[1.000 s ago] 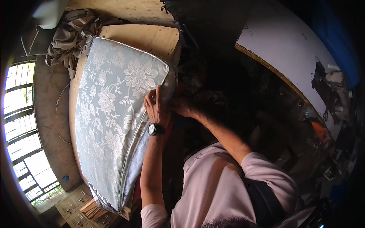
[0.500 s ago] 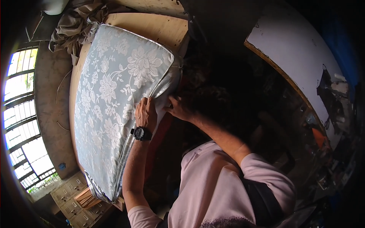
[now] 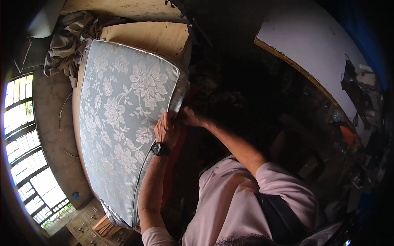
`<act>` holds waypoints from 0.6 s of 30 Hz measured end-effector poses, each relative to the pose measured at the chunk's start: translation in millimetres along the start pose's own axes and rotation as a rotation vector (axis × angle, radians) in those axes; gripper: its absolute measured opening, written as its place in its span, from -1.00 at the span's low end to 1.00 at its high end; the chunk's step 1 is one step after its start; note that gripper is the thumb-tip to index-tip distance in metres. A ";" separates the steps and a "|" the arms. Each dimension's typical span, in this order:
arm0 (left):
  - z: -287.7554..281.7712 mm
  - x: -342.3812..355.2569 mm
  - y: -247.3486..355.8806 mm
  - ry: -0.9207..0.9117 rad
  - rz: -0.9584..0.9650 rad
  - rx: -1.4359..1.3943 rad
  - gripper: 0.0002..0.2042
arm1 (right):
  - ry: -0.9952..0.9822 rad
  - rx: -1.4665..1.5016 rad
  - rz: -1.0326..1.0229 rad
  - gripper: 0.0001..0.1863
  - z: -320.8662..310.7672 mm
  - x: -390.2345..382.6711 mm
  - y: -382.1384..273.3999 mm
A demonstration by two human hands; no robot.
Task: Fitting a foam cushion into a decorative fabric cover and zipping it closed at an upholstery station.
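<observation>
A large mattress-like pad (image 3: 111,131) in a pale blue-grey floral cover with piped edges lies on a plywood board (image 3: 143,35). My left hand (image 3: 164,129), with a black watch on the wrist, has its fingers bent over the pad's right-hand piped edge and grips the cover. Just to its right, my right hand (image 3: 191,117) is at the pad's shadowed side, fingers closed and partly hidden; what they hold is unclear.
Crumpled brown cloth (image 3: 65,45) lies at the upper left. A barred window (image 3: 22,139) lines the left wall, above metal lockers (image 3: 88,221). At the right stand a white board (image 3: 303,45) with a wooden edge, blue material at the rim and shadowed clutter.
My left hand first moved down-left along the edge, then back right, now lower than a second ago. The white lining that showed along the pad's lower side is now mostly hidden.
</observation>
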State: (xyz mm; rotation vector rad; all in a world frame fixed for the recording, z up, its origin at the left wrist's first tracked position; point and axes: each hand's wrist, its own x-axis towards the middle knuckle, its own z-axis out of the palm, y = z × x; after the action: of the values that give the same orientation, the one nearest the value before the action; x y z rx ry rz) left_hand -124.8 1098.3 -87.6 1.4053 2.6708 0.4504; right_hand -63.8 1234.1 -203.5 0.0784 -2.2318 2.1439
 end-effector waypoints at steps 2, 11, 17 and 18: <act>-5.2 18.9 21.2 -0.016 -0.115 0.014 -0.82 | 0.373 0.109 0.002 -0.69 6.2 -9.1 14.7; -17.5 70.3 27.4 -0.137 0.135 0.375 -0.87 | 0.869 0.340 -0.055 -0.42 -0.9 -11.0 -35.7; -36.1 87.9 46.7 -0.286 0.116 0.163 -0.86 | 0.733 0.537 -0.409 -0.59 13.2 16.5 -21.3; -34.2 85.1 52.3 -0.290 0.193 0.157 -0.86 | 0.753 0.545 -0.404 -0.59 11.6 25.8 -9.1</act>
State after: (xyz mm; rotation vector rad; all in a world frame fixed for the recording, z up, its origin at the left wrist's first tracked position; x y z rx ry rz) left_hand -139.5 1188.3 -34.6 1.6369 2.3938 0.0422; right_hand -88.9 1222.0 -193.1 -0.2077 -1.1002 2.0121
